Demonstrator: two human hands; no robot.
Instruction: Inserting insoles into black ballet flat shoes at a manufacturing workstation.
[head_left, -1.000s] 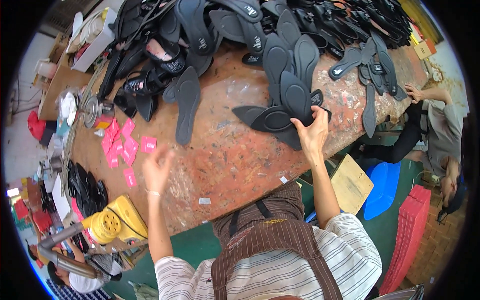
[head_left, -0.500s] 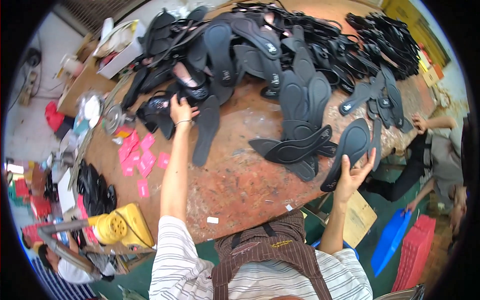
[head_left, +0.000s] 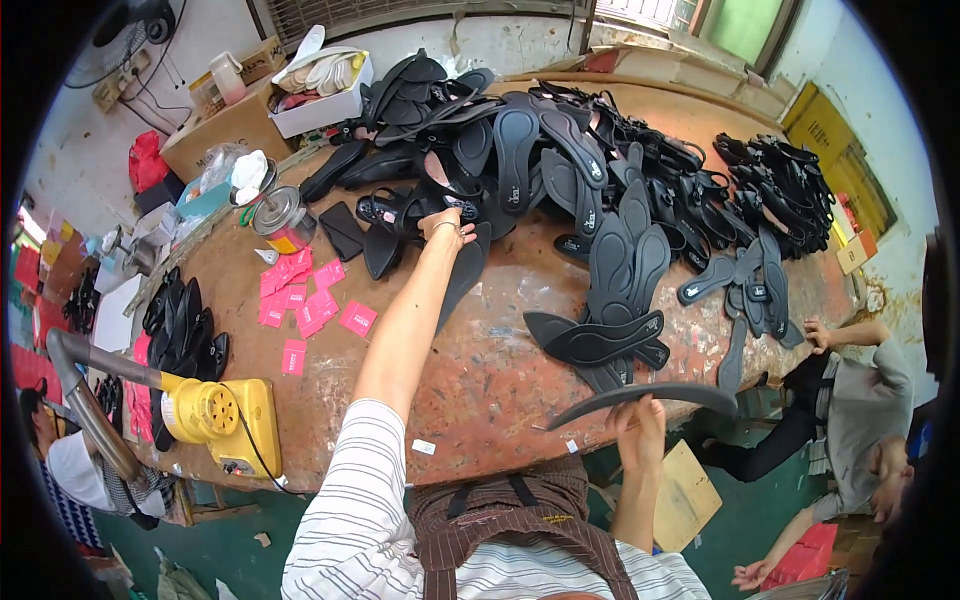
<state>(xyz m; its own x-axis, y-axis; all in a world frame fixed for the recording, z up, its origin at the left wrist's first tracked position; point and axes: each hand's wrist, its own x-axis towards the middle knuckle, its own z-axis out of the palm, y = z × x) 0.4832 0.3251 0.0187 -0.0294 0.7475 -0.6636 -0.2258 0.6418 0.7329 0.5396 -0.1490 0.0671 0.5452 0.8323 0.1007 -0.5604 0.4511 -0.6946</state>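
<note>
My left hand (head_left: 447, 228) reaches forward to the pile, its fingers closed at the decorated front strap of a black sandal (head_left: 436, 172) with a pinkish inside. Part of the grip is hidden by the hand. A black insole (head_left: 463, 275) lies beside that wrist, partly covered by the forearm. Near the front edge of the table, my right hand (head_left: 638, 432) holds another black insole (head_left: 660, 394), seen nearly edge-on and raised above the tabletop. Beyond it, several black insoles (head_left: 600, 338) lie crossed over one another.
Black sandals (head_left: 690, 200) and insoles heap along the back. Pink cards (head_left: 318, 312), a dark phone (head_left: 341, 231) and a metal can (head_left: 280, 215) lie at left. A yellow machine (head_left: 225, 425) stands front left. A co-worker's hand (head_left: 820, 336) rests at the right edge.
The view has shifted, showing more of the back wall. My left hand has moved onto the sandal's front. My right hand has drawn the insole nearer and turned it from face-up to edge-on.
</note>
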